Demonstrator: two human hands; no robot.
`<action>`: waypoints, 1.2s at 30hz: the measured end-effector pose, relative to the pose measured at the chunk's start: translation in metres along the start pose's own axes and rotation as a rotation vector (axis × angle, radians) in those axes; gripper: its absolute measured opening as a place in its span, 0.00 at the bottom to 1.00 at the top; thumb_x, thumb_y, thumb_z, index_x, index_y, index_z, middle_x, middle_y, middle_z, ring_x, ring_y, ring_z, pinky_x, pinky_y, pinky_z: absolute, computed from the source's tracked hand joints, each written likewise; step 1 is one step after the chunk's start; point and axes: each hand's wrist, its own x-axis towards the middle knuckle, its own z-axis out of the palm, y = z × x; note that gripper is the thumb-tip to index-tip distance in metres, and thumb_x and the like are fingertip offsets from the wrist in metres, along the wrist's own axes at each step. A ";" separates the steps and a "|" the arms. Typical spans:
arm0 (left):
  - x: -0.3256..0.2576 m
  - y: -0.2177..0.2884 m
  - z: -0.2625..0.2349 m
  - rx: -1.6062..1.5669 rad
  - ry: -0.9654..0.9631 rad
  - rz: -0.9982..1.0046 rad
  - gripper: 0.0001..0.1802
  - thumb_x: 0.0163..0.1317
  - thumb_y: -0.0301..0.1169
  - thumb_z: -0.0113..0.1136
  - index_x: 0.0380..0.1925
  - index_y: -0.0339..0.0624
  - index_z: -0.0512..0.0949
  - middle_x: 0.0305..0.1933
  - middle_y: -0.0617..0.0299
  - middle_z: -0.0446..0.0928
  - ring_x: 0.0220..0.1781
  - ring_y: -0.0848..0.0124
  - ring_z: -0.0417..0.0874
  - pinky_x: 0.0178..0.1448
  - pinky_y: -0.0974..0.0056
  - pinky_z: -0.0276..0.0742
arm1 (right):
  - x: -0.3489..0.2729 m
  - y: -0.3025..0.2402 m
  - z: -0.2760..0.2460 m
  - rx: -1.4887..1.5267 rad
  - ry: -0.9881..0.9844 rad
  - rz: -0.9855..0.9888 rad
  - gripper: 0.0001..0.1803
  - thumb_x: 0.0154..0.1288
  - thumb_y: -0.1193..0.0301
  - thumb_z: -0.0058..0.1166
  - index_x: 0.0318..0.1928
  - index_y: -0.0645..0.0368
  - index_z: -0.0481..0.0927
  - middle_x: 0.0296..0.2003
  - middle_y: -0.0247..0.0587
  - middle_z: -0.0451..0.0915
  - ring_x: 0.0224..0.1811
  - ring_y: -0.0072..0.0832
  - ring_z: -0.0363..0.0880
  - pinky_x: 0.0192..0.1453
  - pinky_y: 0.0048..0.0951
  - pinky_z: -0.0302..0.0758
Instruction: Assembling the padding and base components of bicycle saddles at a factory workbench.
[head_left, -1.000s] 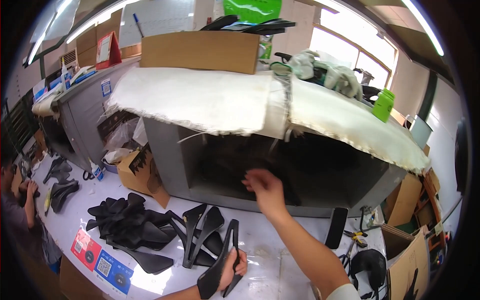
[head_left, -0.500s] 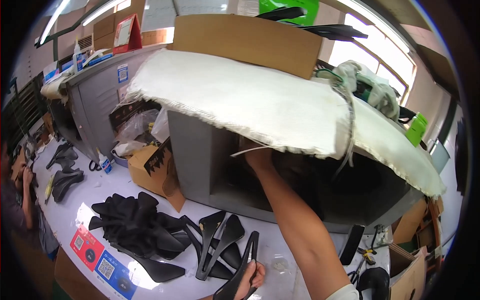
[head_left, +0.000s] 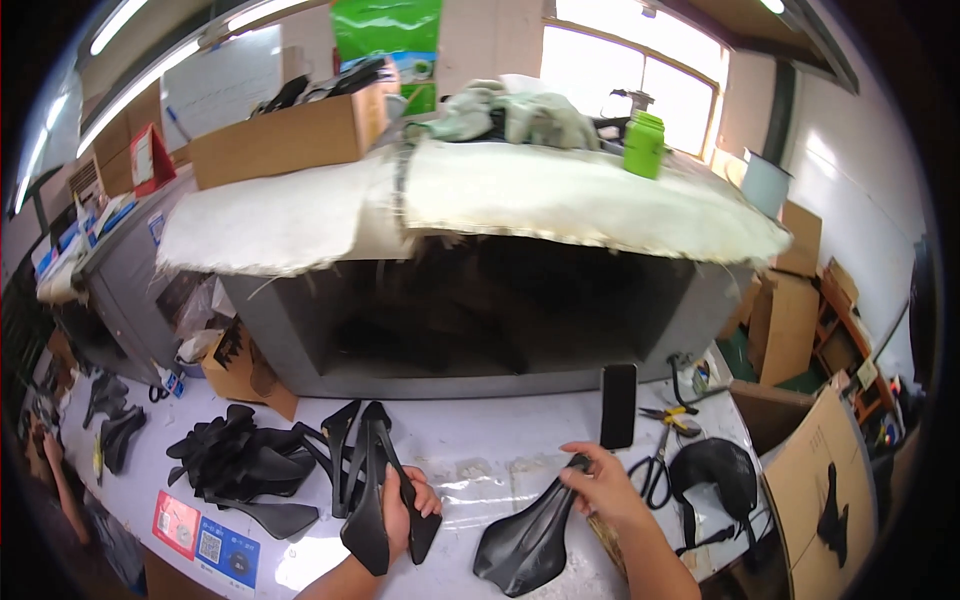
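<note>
My left hand (head_left: 397,515) is closed around a slotted black bicycle saddle (head_left: 366,528), low over the table's front. In my right hand (head_left: 603,488) is the narrow nose of another black saddle (head_left: 522,548); its wide end points down and toward me. Beyond my left hand lie more slotted saddle pieces (head_left: 342,445). Left of them is a heap of soft black covers (head_left: 240,452). A grey metal box (head_left: 420,386) with a dark open front stands behind both hands; its inside is too dark to make out.
White cloth (head_left: 590,195) hangs over the box's top edge. A phone (head_left: 619,405), scissors (head_left: 655,475), yellow-handled pliers (head_left: 680,422) and a black mesh-like piece (head_left: 722,478) lie at right. Cardboard boxes (head_left: 820,480) stand beyond the table's right edge. Another person's arm (head_left: 65,490) shows at far left.
My right arm has come out of the box's dark opening, and that hand now holds a saddle over the table. The view has swung right. My left hand still grips its saddle.
</note>
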 end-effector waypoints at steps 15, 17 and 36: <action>-0.103 -0.024 0.127 0.320 0.161 -0.104 0.30 0.82 0.56 0.37 0.39 0.40 0.72 0.18 0.65 0.64 0.17 0.73 0.63 0.29 0.63 0.65 | -0.158 0.087 0.017 -0.753 -0.266 -0.824 0.23 0.67 0.64 0.63 0.57 0.65 0.82 0.65 0.61 0.74 0.72 0.56 0.69 0.76 0.52 0.67; -0.106 -0.013 0.156 0.534 0.214 -0.171 0.30 0.81 0.53 0.46 0.53 0.31 0.73 0.20 0.59 0.71 0.19 0.69 0.71 0.27 0.62 0.70 | -0.153 0.080 0.015 -0.829 -0.213 -0.844 0.24 0.66 0.63 0.64 0.57 0.66 0.81 0.64 0.61 0.75 0.69 0.57 0.72 0.74 0.54 0.70; -0.132 -0.021 0.240 1.471 -0.100 0.461 0.23 0.73 0.21 0.56 0.66 0.28 0.72 0.41 0.40 0.80 0.36 0.50 0.84 0.41 0.57 0.80 | -0.175 -0.002 0.011 -0.363 0.029 -0.790 0.31 0.78 0.75 0.49 0.75 0.75 0.60 0.50 0.69 0.78 0.38 0.58 0.83 0.39 0.42 0.81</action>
